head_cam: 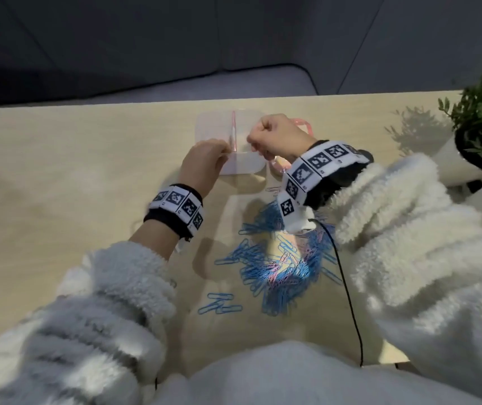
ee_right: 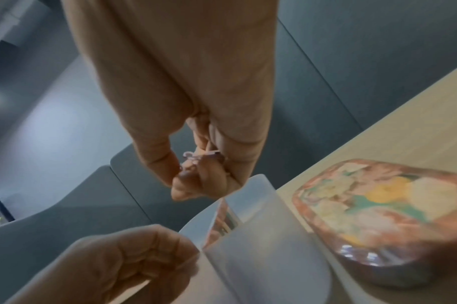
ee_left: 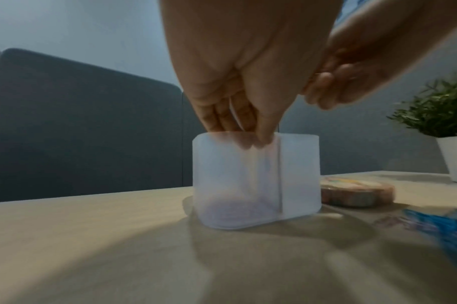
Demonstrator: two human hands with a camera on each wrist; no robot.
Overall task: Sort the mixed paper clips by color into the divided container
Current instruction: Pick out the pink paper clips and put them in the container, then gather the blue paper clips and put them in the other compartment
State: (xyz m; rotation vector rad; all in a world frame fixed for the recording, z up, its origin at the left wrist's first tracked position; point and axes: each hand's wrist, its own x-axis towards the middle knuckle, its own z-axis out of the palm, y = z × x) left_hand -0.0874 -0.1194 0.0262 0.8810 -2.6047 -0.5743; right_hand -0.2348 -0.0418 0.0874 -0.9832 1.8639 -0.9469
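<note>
The right hand (head_cam: 277, 135) pinches pink clips (ee_right: 196, 156) right above the box's (head_cam: 213, 124) right half (just past the middle wall). The left hand (head_cam: 204, 162) grips the near rim.

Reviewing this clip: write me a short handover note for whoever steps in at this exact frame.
Left hand: steadying the divided container at its near rim, fingers dipped into the left compartment.
Right hand: above the right compartment, pinching pale pink clips, not yet dropped.
Pile: near the body on the table, mostly blue with a few pink mixed in; a few stray blue clips lie beside it.
Done: some clips seem to lie in the left compartment; colour unclear.
Left: release the pink ones, then nearly the whole pile.
</note>
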